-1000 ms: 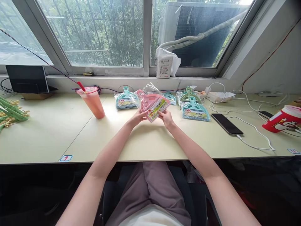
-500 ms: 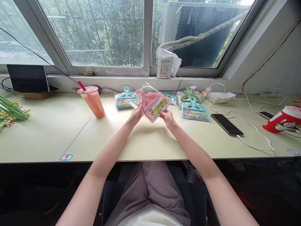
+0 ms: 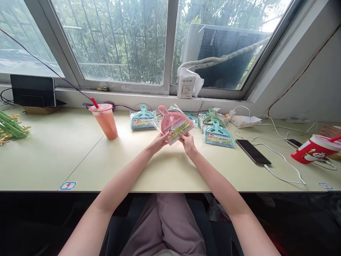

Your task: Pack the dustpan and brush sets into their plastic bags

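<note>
A pink dustpan and brush set [image 3: 174, 122] in clear plastic wrap is held tilted above the desk. My left hand [image 3: 159, 143] grips its lower left edge, and my right hand [image 3: 188, 143] pinches the lower right edge; both are closed on it. The pink handle points up and to the left, and a yellow-green label crosses the bristles. Behind it on the left lies a wrapped blue dustpan set [image 3: 144, 119]. To the right are a nearer blue dustpan set [image 3: 219, 134] and a green one [image 3: 211, 117]. Another blue set [image 3: 192, 119] is partly hidden behind the pink one.
A cup of orange drink [image 3: 104, 122] stands at left, near a tablet [image 3: 33, 90] and green stems [image 3: 12, 126]. On the right are a phone [image 3: 253, 152] with a white cable, a red cup [image 3: 311, 149] and another person's hand [image 3: 330, 131].
The pink set has turned slightly, its handle now more upright. My left hand has slid from beside the handle to the lower edge. The camera view has shifted a little.
</note>
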Motion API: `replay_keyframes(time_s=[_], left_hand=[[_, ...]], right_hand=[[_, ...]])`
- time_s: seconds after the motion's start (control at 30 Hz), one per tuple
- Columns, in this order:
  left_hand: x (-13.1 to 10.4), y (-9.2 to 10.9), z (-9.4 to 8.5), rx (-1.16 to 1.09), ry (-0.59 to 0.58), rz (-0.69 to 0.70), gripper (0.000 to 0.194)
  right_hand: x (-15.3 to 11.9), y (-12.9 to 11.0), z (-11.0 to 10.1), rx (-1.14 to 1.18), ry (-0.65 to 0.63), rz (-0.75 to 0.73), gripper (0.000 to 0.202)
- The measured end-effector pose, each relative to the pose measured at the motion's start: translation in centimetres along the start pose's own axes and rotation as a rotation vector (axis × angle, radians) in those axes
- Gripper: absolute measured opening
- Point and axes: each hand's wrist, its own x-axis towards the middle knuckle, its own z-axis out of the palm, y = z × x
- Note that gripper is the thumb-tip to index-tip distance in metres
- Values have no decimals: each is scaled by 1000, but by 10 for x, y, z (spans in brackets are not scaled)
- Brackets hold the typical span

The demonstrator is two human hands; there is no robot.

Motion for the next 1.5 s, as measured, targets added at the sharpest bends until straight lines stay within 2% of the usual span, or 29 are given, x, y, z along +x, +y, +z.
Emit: replay_keyframes(time_s=[0.17, 0.3, 0.47, 0.53, 0.6, 0.67, 0.8, 1.1, 1.2, 1.3, 1.4, 1.43, 1.5], left_hand=[[2, -9, -1, 16, 76, 6, 65], [-2, -11, 1, 111, 131, -54, 65], [-5, -27, 23, 13, 49, -136, 68], [-4, -29, 26, 17, 18, -176, 68], [-1, -24, 22, 56, 14, -211, 65], [2, -17, 13, 86, 32, -215, 60], [3, -7, -1, 157, 117, -83, 55], [-2, -10, 7, 273, 129, -143, 53], [-2, -7, 7, 282, 143, -135, 52], [-1, -4, 4, 241, 201, -136, 50], [2, -1, -1, 169, 244, -125, 50], [3, 1, -3, 152, 259, -121, 50], [4, 5, -11, 117, 294, -115, 53]], right_hand=[[-1, 4, 1, -8, -2, 6, 26], [-1, 8, 0, -34, -20, 4, 26], [1, 6, -4, 7, 49, -5, 26], [2, 4, -5, 36, 106, 4, 23], [2, 2, -4, 42, 135, 9, 18], [1, 1, -4, 35, 113, 5, 17], [-3, 4, -1, 3, 62, -3, 18], [-1, 9, -5, -17, 115, 104, 16], [1, 8, -5, -13, 64, 148, 16], [8, 2, -4, -33, -44, 196, 14], [17, -11, -11, -207, -114, 201, 10], [20, -17, -16, -341, -107, 160, 15], [23, -29, -27, -688, -50, -28, 23]])
